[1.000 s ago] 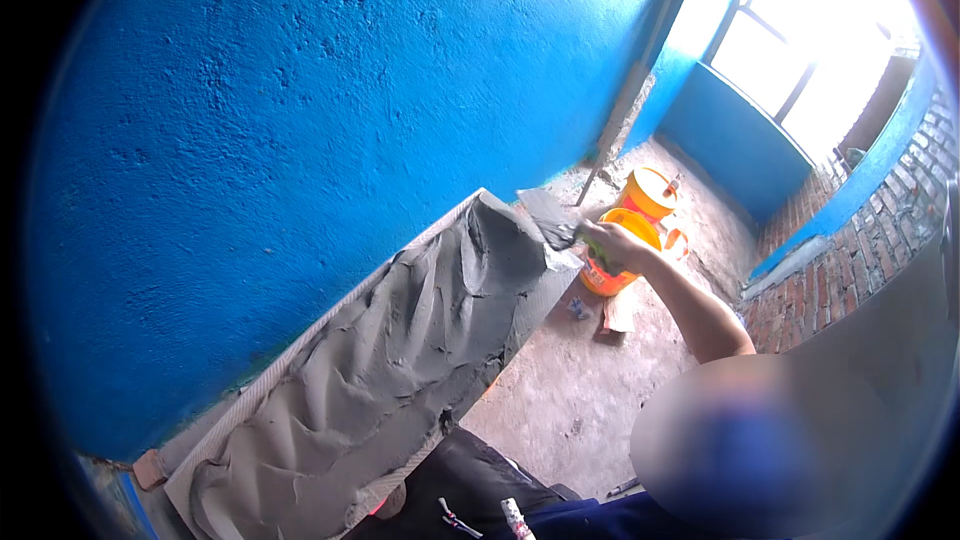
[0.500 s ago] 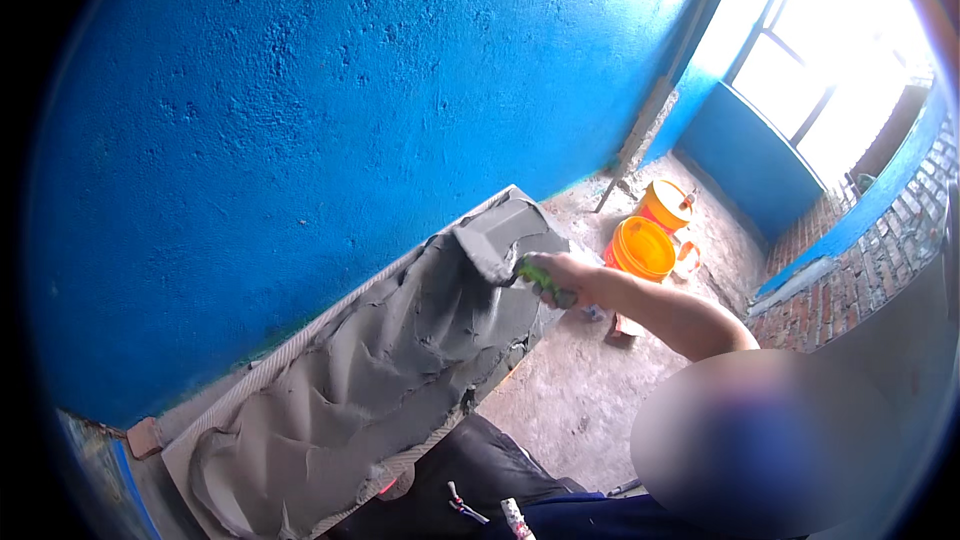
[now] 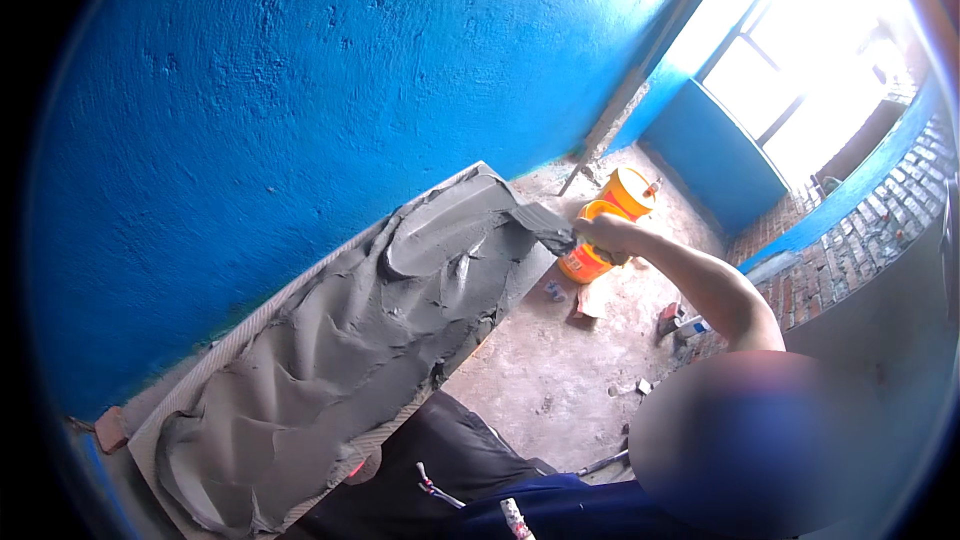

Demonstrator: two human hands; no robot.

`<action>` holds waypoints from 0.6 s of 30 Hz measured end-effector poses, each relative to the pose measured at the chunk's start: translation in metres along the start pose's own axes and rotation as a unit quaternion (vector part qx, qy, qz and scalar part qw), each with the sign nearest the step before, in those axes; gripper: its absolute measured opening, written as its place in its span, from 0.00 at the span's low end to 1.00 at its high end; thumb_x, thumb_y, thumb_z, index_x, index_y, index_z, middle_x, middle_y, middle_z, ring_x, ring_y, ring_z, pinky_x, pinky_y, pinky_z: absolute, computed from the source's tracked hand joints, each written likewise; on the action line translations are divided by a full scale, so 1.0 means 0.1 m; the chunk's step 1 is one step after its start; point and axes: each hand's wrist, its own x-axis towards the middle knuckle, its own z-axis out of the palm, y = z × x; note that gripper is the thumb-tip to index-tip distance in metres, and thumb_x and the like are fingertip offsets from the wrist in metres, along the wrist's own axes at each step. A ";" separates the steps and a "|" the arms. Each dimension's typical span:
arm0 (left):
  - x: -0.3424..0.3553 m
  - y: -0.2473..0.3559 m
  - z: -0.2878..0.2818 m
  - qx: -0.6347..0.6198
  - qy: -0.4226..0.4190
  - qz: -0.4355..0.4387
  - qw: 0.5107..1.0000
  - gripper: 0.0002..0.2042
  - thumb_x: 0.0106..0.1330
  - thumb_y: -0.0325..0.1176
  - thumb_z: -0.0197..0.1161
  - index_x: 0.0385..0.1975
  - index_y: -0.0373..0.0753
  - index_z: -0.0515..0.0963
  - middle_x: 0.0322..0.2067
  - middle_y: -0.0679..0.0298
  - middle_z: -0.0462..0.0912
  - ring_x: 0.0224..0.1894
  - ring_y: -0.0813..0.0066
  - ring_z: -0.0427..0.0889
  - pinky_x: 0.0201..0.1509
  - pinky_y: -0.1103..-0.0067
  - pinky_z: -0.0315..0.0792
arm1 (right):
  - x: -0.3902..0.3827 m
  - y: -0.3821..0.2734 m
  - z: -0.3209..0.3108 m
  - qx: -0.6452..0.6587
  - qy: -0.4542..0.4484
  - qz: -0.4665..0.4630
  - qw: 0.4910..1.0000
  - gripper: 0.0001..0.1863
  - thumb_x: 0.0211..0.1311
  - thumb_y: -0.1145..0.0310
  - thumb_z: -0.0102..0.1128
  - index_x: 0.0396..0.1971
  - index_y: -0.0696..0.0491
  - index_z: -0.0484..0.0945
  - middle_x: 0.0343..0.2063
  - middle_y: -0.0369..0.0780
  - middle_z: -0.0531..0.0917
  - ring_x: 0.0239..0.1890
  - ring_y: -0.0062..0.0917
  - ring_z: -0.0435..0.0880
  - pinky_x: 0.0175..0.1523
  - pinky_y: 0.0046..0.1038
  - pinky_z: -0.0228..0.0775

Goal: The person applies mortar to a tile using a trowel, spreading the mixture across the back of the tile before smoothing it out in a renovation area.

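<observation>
A long board [image 3: 505, 285] leans low against the blue wall, and thick grey mortar [image 3: 340, 350] covers its face in wavy ridges. My right hand [image 3: 605, 235] reaches out to the board's far end, shut on a trowel [image 3: 545, 223]. The mortar-smeared blade lies on the mortar's far edge, next to a smooth oval patch [image 3: 440, 235]. My left hand is out of view.
Two orange buckets [image 3: 630, 190] [image 3: 582, 262] stand on the concrete floor [image 3: 560, 370] just beyond the board. Scraps and small debris [image 3: 590, 302] lie around them. A brick wall [image 3: 840, 250] runs along the right, under a bright window. A brick piece [image 3: 110, 428] props the board's near end.
My right hand went from near the buckets onto the mortar and back out to the board's far end. A smoothed oval patch now shows there.
</observation>
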 end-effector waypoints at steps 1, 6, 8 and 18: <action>-0.01 0.00 0.03 -0.005 -0.001 0.001 1.000 0.17 0.65 0.35 0.46 0.49 0.34 0.68 0.43 0.46 0.76 0.43 0.51 0.76 0.46 0.64 0.69 | 0.01 0.16 -0.10 0.089 -0.029 0.046 0.995 0.21 0.63 0.44 0.43 0.38 0.47 0.72 0.17 0.33 0.68 0.11 0.17 0.66 0.12 0.17 0.58; -0.20 0.24 0.00 0.035 0.008 0.000 0.999 0.17 0.66 0.35 0.43 0.50 0.35 0.69 0.44 0.46 0.75 0.44 0.50 0.75 0.47 0.63 0.69 | -0.41 0.25 0.50 0.398 -0.184 0.064 0.896 0.24 0.64 0.40 0.40 0.33 0.47 0.70 0.17 0.31 0.72 0.11 0.15 0.68 0.12 0.15 0.61; -0.20 0.27 -0.03 0.069 0.014 0.006 0.998 0.17 0.66 0.35 0.43 0.49 0.34 0.69 0.44 0.46 0.75 0.45 0.51 0.75 0.48 0.63 0.69 | -0.49 0.33 0.84 0.420 -0.190 0.055 0.886 0.24 0.64 0.39 0.40 0.33 0.46 0.69 0.18 0.31 0.71 0.11 0.15 0.66 0.12 0.16 0.59; 0.08 -0.09 0.02 0.057 0.015 0.033 0.998 0.17 0.65 0.37 0.44 0.49 0.36 0.69 0.44 0.46 0.76 0.44 0.50 0.76 0.47 0.63 0.70 | -1.49 -0.67 2.17 0.189 -0.236 -0.047 0.952 0.29 0.65 0.38 0.36 0.29 0.52 0.70 0.16 0.37 0.71 0.13 0.21 0.71 0.14 0.25 0.63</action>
